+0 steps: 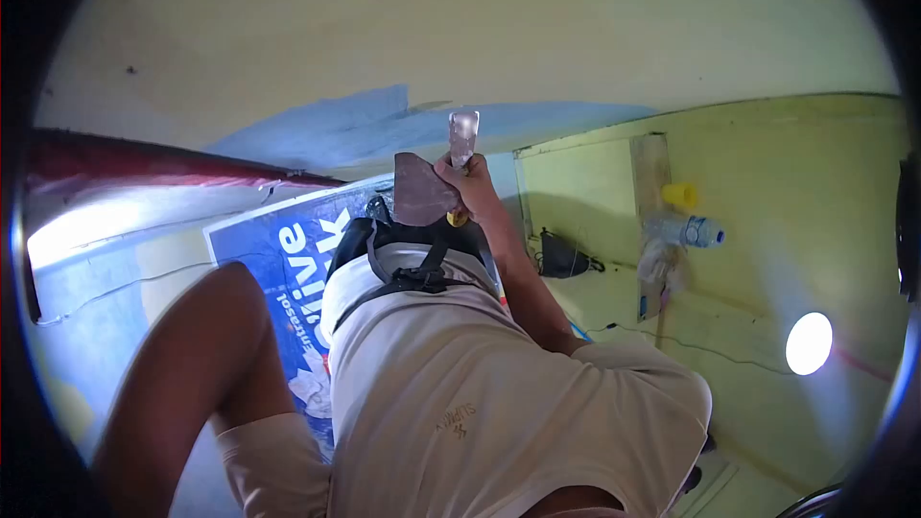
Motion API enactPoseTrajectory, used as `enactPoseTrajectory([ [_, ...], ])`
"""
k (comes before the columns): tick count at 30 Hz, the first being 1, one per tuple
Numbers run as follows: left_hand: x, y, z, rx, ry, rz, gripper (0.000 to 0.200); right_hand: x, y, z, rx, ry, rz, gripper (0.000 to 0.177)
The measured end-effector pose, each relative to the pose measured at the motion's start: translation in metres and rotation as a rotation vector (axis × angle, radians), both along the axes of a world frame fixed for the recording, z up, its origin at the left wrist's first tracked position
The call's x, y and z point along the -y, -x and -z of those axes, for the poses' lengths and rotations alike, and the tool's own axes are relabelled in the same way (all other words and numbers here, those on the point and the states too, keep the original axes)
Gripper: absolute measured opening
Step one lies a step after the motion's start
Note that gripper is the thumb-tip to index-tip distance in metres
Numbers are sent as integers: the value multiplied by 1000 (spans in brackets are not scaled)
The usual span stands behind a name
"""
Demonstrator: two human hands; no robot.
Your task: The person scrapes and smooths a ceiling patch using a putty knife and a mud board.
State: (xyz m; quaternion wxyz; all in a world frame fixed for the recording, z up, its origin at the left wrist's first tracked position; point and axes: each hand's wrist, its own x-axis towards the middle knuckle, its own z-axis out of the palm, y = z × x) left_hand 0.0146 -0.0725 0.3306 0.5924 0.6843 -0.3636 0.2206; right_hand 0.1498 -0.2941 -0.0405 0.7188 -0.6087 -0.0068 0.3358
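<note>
My right hand (465, 184) is closed around two flat tools held together in front of my waist. One is a broad, greyish-purple putty knife blade (424, 190). The other, a narrower scraper blade (463, 134), points upward and catches the light near its tip. A small yellow piece (458, 218), possibly a handle end, shows below the fingers. My bent left arm (197, 374) rises at the left with its elbow up; the hand itself lies beyond the picture. Behind the tools runs a cream surface (480, 29) with a blue patch (326, 129).
A blue printed banner (259, 240) lies below my left side. At the right, a ledge (650, 168) holds a yellow cup (679, 195) and a plastic bottle (696, 231). A dark bag-like object (566, 256), a cable (700, 346) and a bright lamp (810, 343) are nearby.
</note>
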Motion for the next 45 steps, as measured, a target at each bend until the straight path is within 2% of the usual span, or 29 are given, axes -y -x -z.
enactPoseTrajectory([
  [3,3,1,-6,2,10,-32,26,-12,8,9,53,-13,178,21],
  [6,4,5,-9,32,-15,-84,26,-4,4,-6,-107,39,-81,19],
  [7,2,5,-10,56,-28,-98,26,-10,6,11,60,71,2,17],
  [8,0,7,-12,85,-47,-112,26,-6,4,27,-6,66,-55,16],
  [9,1,13,-12,96,-74,-141,25,-16,5,10,128,123,-18,14],
  [10,1,15,-12,89,-82,-156,25,-22,4,13,155,-16,-64,13],
  [13,4,10,-13,104,-77,-165,25,-21,7,6,-64,45,-107,13],
  [14,7,8,-15,107,-82,-164,25,-26,10,24,170,-26,-18,16],
  [18,11,4,-16,104,-75,-177,25,-23,8,10,-22,105,-78,22],
  [21,9,2,-10,112,-51,-175,24,-27,3,6,99,240,-138,27],
  [23,7,2,-2,107,-16,-178,24,-30,0,20,158,198,-84,34],
  [25,6,-6,1,83,11,-183,24,-31,-3,33,237,238,-101,33],
  [28,2,-11,5,90,42,-191,24,-37,-3,23,244,229,-68,31],
  [31,-7,-10,9,110,78,-202,24,-39,0,35,318,231,-30,37],
  [32,-8,-10,11,119,98,-209,24,-41,-2,46,480,214,-7,37],
  [34,-9,-11,14,126,127,-216,24,-44,-4,47,459,250,-22,38],
  [37,-7,-7,28,208,230,-297,25,-47,-6,49,496,278,26,41],
  [39,-6,5,45,302,406,-462,25,-52,-3,50,541,286,87,42],
  [40,-5,10,54,342,498,-551,25,-48,-4,57,522,376,1,42],
  [41,-3,13,66,313,577,-615,25,-48,-3,65,530,345,22,42],
  [43,6,7,81,177,710,-662,25,-49,0,46,546,298,60,42],
  [44,6,-8,89,25,587,-323,24,-50,0,59,564,264,76,33],
  [45,6,-18,87,-117,493,-165,24,-51,-2,59,541,251,66,33],
])
